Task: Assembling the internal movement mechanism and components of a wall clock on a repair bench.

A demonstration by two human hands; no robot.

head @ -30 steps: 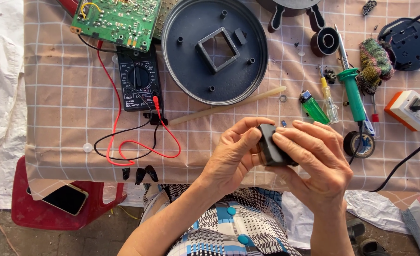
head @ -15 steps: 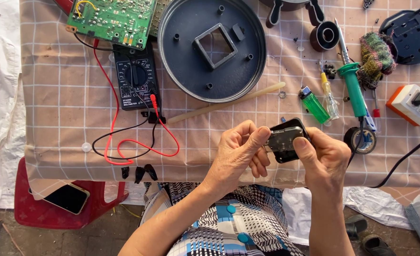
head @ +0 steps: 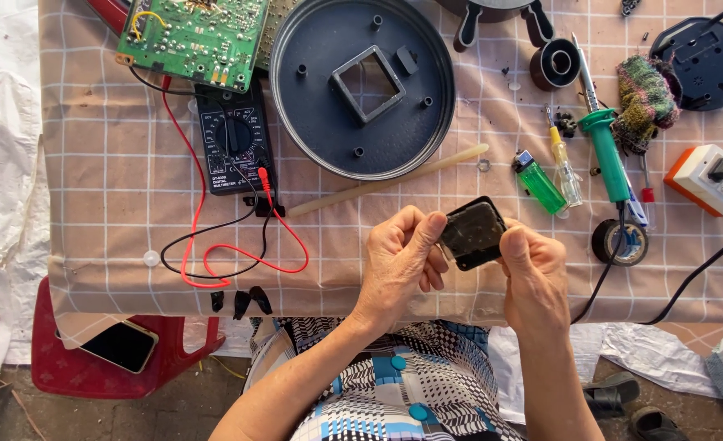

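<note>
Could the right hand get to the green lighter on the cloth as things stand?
Probably yes. The lighter lies in the open just beyond the right hand, with nothing between them. But that hand and the left hand both grip the small black box, so it would have to let go first.

Black multimeter [head: 235, 140] with white dial markings on table, dark phone screen [head: 121, 345] on red stool [head: 51, 359]

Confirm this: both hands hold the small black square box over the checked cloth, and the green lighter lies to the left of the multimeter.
One thing is wrong. In the head view the green lighter lies far to the right of the multimeter, beside the yellow screwdriver. The rest stands: left hand and right hand hold the small black square box over the checked cloth.
</note>
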